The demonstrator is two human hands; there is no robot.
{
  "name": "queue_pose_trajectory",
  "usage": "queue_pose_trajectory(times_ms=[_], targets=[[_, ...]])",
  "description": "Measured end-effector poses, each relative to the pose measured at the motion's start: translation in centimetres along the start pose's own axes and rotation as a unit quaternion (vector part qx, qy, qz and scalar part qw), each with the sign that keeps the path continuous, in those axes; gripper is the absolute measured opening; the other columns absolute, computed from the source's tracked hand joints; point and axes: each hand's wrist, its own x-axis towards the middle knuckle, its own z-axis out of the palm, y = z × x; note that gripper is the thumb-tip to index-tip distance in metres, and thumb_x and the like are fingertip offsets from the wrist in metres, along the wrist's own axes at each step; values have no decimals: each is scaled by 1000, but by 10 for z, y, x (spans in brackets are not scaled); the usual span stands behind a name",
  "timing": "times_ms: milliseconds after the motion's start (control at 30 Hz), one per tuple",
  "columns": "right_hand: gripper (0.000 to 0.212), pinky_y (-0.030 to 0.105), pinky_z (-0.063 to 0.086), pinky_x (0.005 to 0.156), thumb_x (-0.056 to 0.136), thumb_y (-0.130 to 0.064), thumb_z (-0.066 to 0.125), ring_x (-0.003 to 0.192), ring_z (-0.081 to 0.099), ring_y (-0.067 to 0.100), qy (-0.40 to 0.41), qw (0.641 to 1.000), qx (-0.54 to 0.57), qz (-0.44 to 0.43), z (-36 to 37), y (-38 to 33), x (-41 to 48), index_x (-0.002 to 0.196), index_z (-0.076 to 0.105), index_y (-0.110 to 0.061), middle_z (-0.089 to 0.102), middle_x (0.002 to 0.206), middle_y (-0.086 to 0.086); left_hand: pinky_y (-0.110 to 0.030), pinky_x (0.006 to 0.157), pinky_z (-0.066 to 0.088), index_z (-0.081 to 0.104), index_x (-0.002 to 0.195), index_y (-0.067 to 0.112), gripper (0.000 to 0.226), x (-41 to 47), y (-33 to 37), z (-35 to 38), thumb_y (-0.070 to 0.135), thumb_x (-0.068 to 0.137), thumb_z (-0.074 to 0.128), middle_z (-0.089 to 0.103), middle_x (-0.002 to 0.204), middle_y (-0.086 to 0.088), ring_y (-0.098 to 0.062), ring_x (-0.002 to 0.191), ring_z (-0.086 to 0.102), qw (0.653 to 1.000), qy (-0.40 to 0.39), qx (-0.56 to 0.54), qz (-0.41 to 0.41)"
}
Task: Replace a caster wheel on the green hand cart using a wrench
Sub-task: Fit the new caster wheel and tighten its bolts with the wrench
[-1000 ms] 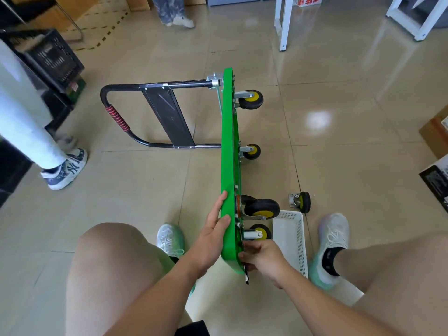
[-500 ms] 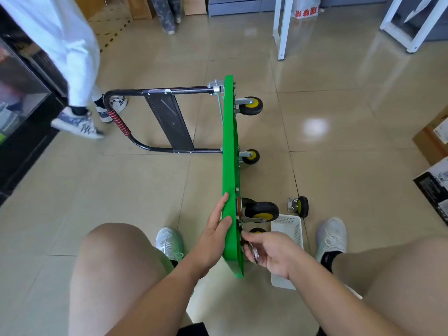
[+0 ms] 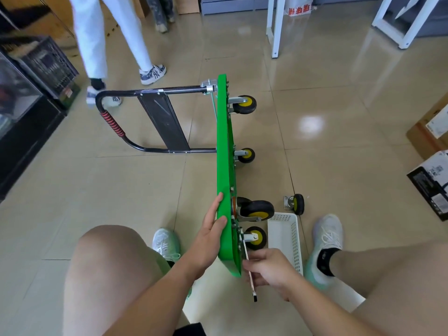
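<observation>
1. The green flat-deck hand cart [image 3: 224, 166] stands on one long edge on the beige tiled floor [image 3: 121, 190]. Its deck is upright and its long axis runs straight away from us. The wheeled underside faces right and the smooth top face faces left.
2. The small black caster wheel with a yellow hub [image 3: 254, 237] sits at the near corner of the underside. A larger black-and-yellow caster [image 3: 257, 210] is mounted just beyond it.
3. The slim silver wrench [image 3: 253, 288] reaches forward to the small caster's mounting plate. We cannot tell whether its head is seated on a nut. Its shaft lies close beside the deck, roughly along the cart's long axis, and its free end projects past the near corner towards us.
4. The right hand [image 3: 271, 270] has its fingers curled round the wrench's shaft. It is the hand nearer the fastener.
5. The left hand [image 3: 211, 229] lies with straight fingers flat on the left face and the thumb over the upper edge. It grips nothing.
6. We judge that the coming stroke must swing parallel to the underside, on the right side alone, while the left hand braces against it.
7. A white perforated plastic basket [image 3: 286, 238] rests on the floor just right of the near casters.
8. A loose black-and-yellow caster [image 3: 294, 204] lies just beyond the basket, apart from the cart.
9. The folded black tubular handle with a red grip [image 3: 155, 117] extends left from the cart's far end.
</observation>
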Motion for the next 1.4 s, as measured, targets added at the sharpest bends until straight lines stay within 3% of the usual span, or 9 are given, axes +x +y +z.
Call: queue_pose_trajectory(times_ms=[133,300,467,800,967,1200,1400], targets=[[34,41,63,80,87,-1,75,89,77,26,11,1000,-12,-23,3,9,15,120,71,-7,78,104,7,-50,125,33,31,144,75,50,-1,0,0,38,110,39,37,164,16,-17,149,42,1000,3,5,-4],[33,37,63,79,88,3,73,92,77,25,9,999,17,-35,8,11,33,120,72,-5,79,103,5,-48,124,34,31,144,75,52,-1,0,-2,47,102,42,39,162,20,-14,148,44,1000,2,8,-12],[37,49,56,99,89,4,70,104,73,30,1,999,4,-45,9,13,44,126,69,-2,76,112,11,-47,125,33,31,146,72,52,1,-3,-4,48,101,44,39,162,22,-11,148,42,1000,3,15,-2],[37,46,56,98,91,-7,73,100,74,26,-11,996,-82,-44,5,9,48,128,69,-8,77,109,7,-45,124,35,32,144,74,52,-2,1,-2,47,101,42,38,161,26,-6,146,44,1000,7,24,-3],[25,41,63,79,92,-11,72,84,77,27,-26,994,-108,-23,5,5,47,117,74,-13,79,96,7,-45,124,35,33,144,74,51,-4,2,-1,45,103,41,38,159,27,-6,146,43,1000,11,21,-3],[26,46,59,93,94,-7,68,96,75,28,-29,989,-145,-26,0,4,49,120,74,-11,77,105,10,-45,123,36,33,143,74,52,-2,2,0,48,100,43,40,157,29,-4,144,45,1000,7,19,-9],[28,47,59,93,93,-16,72,94,74,31,-17,988,-147,-40,10,7,47,121,72,-9,76,103,13,-45,122,37,33,144,74,53,-1,1,-1,46,100,43,44,156,28,-6,142,49,1000,7,11,-9]])
